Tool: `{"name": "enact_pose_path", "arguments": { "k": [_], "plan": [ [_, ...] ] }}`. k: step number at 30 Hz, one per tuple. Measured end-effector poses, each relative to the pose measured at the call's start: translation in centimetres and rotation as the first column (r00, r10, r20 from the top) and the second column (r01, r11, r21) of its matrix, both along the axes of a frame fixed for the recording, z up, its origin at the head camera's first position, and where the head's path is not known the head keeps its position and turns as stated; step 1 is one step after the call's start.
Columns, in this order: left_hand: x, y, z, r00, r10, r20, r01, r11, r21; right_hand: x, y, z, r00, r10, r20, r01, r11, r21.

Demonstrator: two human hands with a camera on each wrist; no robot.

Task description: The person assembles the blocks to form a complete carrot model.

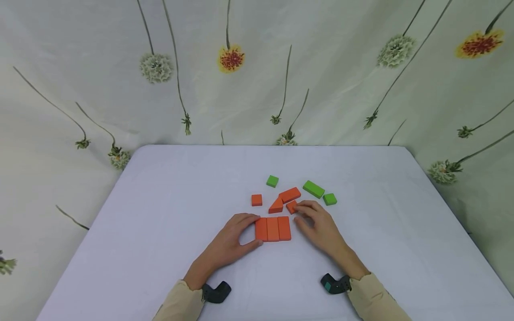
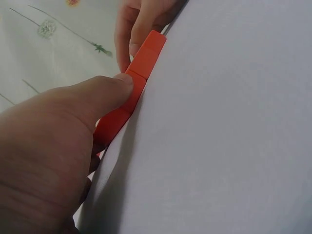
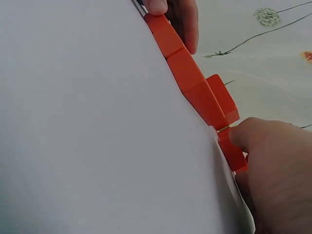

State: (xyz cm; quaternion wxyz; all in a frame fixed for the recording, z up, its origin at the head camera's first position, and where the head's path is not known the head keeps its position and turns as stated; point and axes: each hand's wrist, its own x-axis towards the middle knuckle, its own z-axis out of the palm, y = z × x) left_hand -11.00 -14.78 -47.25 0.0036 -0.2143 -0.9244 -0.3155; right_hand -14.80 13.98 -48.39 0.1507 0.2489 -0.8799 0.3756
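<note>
Three orange rectangular blocks (image 1: 273, 229) lie side by side, long sides touching. At their left end my left hand (image 1: 230, 243) holds the leftmost block, the index fingertip at its far end and the thumb (image 2: 114, 92) at its near end. To the right of the row is my right hand (image 1: 321, 226), its fingertips touching a small orange block (image 1: 291, 207). The right thumb (image 3: 248, 132) stands apart from that block in the head view. Just beyond the row lie an orange triangular block (image 1: 276, 206) and a longer orange block (image 1: 290, 195), close to the small one.
A small orange square block (image 1: 256, 200) lies by itself behind the row. Farther back are a green square block (image 1: 272, 181), a long green block (image 1: 313, 189) and another small green block (image 1: 330, 199). A flower-patterned cloth (image 1: 249, 102) hangs behind the white table (image 1: 160, 196).
</note>
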Motion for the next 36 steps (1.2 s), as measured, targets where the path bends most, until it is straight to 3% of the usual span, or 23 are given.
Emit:
{"name": "enact_pose_path", "arguments": {
  "k": [18,29,36],
  "plan": [
    [0.0,-0.2,-0.1,1.000,0.002,-0.014,-0.002,1.000,0.001,0.3,-0.1,0.5,0.993,-0.116,0.014,0.116,0.993,0.007],
    [0.0,-0.3,-0.2,1.000,0.001,0.020,-0.002,1.000,0.007,0.7,-0.2,0.5,0.998,0.061,-0.035,-0.063,0.996,-0.066],
    [-0.1,-0.3,-0.3,1.000,-0.002,0.015,0.002,1.000,0.005,1.4,-0.7,0.6,0.984,0.177,0.026,-0.175,0.983,-0.054]
  ]
}}
